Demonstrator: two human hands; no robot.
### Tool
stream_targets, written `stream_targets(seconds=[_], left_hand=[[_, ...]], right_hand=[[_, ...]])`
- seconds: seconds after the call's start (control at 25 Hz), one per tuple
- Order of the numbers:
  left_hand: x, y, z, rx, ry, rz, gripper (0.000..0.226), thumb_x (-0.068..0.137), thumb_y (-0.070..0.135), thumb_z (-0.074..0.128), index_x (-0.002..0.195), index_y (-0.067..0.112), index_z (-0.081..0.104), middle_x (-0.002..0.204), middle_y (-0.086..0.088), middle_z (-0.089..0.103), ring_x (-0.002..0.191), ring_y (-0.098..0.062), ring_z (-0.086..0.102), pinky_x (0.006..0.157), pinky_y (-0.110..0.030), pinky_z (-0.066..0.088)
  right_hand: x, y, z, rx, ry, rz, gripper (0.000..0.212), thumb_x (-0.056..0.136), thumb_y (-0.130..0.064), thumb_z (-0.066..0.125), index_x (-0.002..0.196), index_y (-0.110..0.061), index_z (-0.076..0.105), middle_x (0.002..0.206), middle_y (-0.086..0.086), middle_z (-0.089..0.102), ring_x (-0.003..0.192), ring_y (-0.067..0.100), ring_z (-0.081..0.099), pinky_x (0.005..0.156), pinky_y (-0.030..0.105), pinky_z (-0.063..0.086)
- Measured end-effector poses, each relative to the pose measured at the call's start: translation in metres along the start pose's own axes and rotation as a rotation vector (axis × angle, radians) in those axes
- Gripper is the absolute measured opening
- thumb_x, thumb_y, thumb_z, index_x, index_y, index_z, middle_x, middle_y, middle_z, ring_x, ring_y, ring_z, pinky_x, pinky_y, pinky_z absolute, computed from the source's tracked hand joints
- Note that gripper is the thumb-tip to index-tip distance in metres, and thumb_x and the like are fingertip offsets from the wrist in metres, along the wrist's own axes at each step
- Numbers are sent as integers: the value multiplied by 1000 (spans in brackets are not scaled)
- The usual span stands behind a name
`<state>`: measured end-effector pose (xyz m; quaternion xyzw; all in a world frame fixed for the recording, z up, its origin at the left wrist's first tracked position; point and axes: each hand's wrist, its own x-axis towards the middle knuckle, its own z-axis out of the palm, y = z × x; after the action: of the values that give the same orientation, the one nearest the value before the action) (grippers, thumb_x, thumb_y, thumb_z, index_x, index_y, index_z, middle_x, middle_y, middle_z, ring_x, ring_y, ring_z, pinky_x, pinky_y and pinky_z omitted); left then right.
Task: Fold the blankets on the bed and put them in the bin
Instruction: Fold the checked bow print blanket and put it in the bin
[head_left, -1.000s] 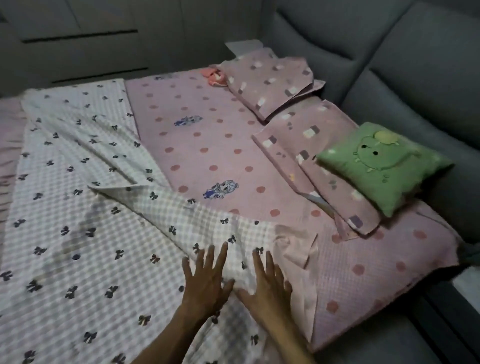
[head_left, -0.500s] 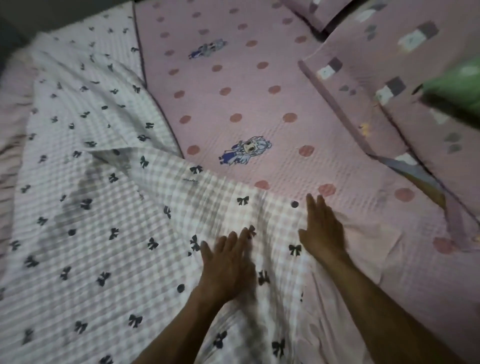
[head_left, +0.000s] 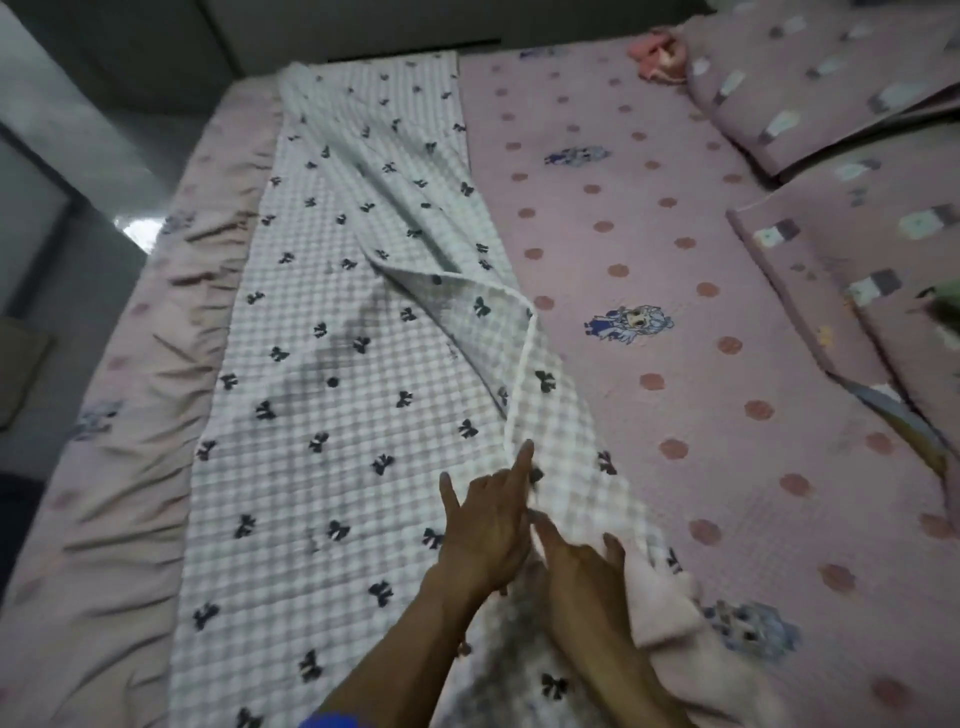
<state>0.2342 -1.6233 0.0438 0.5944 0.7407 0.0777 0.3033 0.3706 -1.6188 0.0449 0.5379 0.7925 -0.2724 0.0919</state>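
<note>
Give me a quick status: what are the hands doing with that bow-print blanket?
Left hand open, fingers flat on the white bow-print blanket. Right hand open, at the folded-over edge. Blanket part folded lengthwise. Nothing in the way.

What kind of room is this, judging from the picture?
Most likely a bedroom: a bed with a pink dotted sheet, pillows along its right side, and a white checked blanket with black bows spread over it.
</note>
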Motion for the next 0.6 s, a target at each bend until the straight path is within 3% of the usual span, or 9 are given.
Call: stream_targets(seconds=[0.08,0.12,0.2,0.28,0.44,0.6], left_hand=[[-48,-42,-19,-64,4,-35,61,92,51,4,151,43,-5,125,10,59,118,-14,50,112,-62,-8],[-79,-68,-30,-102,-4,-61,56,97,52,9,152,43,7,121,11,62,116,-13,53,113,-62,-6],[-142,-123,-48,-109,-8,-117,43,102,41,28,144,36,35,119,11,64,113,-12,55,115,-58,0],[-200,-174,-58,-105,2,-205,35,92,15,43,125,26,51,109,8,65,99,-9,54,117,-52,8],[-282,-237,-57,-128,16,-359,38,77,4,45,107,27,53,90,11,59,83,-6,46,114,-45,19],[-339,-284,-36,-219,68,-484,46,81,5,39,113,35,51,101,11,61,101,-15,52,101,-36,31]], right_hand=[[-44,-57,33,-45,141,-42,64,74,-29,52,137,-35,51,77,-9,72,83,6,68,105,42,19],[-68,-94,48,-46,130,-41,67,70,-27,53,137,-36,51,73,-9,71,80,6,67,104,41,18],[-111,-165,80,-24,-47,-40,74,83,-23,51,149,-39,25,89,-7,70,100,11,64,111,42,6],[-144,-224,109,-25,-122,-36,67,95,-26,43,153,-41,12,99,-6,67,112,16,58,116,46,2],[-195,-299,154,-73,-184,-51,64,98,-32,38,154,-37,9,122,2,65,124,24,50,117,54,-1],[-230,-333,216,-194,-209,-126,67,95,-29,42,155,-36,14,122,9,65,126,30,48,114,59,-9]])
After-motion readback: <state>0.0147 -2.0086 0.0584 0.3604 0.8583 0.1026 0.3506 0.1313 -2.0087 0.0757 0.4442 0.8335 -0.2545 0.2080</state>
